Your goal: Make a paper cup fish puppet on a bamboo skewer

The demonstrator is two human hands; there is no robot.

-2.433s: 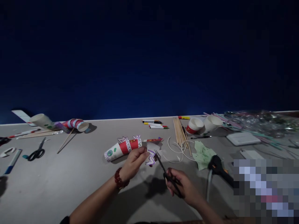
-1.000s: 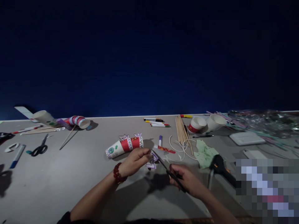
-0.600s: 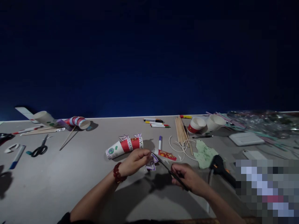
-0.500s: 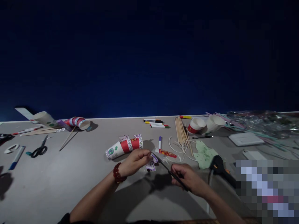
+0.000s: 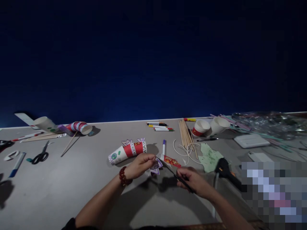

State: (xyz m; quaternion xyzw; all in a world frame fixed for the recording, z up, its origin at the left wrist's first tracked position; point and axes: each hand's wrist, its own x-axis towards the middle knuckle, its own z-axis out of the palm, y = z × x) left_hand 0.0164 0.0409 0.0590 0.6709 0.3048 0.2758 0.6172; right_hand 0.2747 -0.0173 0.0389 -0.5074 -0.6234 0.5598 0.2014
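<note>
Between the thumb and fingers of my left hand (image 5: 140,165) is a paper cutout (image 5: 157,168) with a jagged purple outline. My right hand (image 5: 192,181) is closed around dark scissors (image 5: 170,170), seen almost edge-on. Their blades slant up and left to the cutout's upper edge by my left fingertips. Just behind my left hand lies a row of nested paper cups (image 5: 129,150), decorated in red and white, with zigzag paper pieces on top. A red and gold paper strip (image 5: 172,161) rests beyond the blades, close to a purple-capped marker (image 5: 164,147).
Wooden sticks (image 5: 185,134), white cord (image 5: 189,152) and paper cups (image 5: 219,126) lie behind to the right. A glue gun (image 5: 224,169) sits beside crumpled green paper (image 5: 208,156). At left are other scissors (image 5: 41,156), a blue marker (image 5: 17,164) and a red cup roll (image 5: 78,127).
Both hands stay nearly in place. The cutout and scissors have shifted only slightly, with the blades still at the paper's edge. The view has moved a little.
</note>
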